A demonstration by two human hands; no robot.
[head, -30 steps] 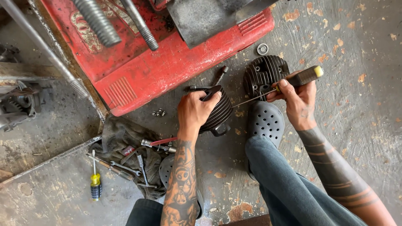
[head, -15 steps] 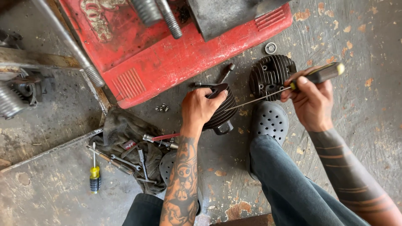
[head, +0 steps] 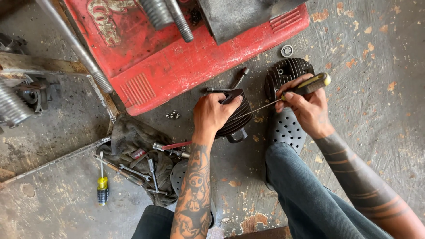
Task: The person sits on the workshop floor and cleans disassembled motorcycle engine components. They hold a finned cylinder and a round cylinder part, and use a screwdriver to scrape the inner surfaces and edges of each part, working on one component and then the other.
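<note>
My left hand [head: 214,113] grips a black finned engine cylinder [head: 234,121] that rests on the concrete floor between my legs. My right hand [head: 307,106] holds a long screwdriver [head: 310,85] by its black and yellow handle. Its thin shaft slants down to the left and its tip meets the cylinder beside my left fingers. A second black finned part, a cylinder head [head: 285,73], lies on the floor just behind my right hand.
A red sheet-metal machine body [head: 186,57] fills the top. A dark rag [head: 137,150] at left carries several wrenches and a ratchet, with a small yellow-handled screwdriver [head: 102,186] beside it. Small nuts [head: 172,115] and a bearing ring [head: 287,50] lie loose. My grey perforated clog [head: 287,130] stands under my right hand.
The view has shifted a little, so everything sits lower and further right in the picture. Both hands keep their hold, with the screwdriver still against the cylinder.
</note>
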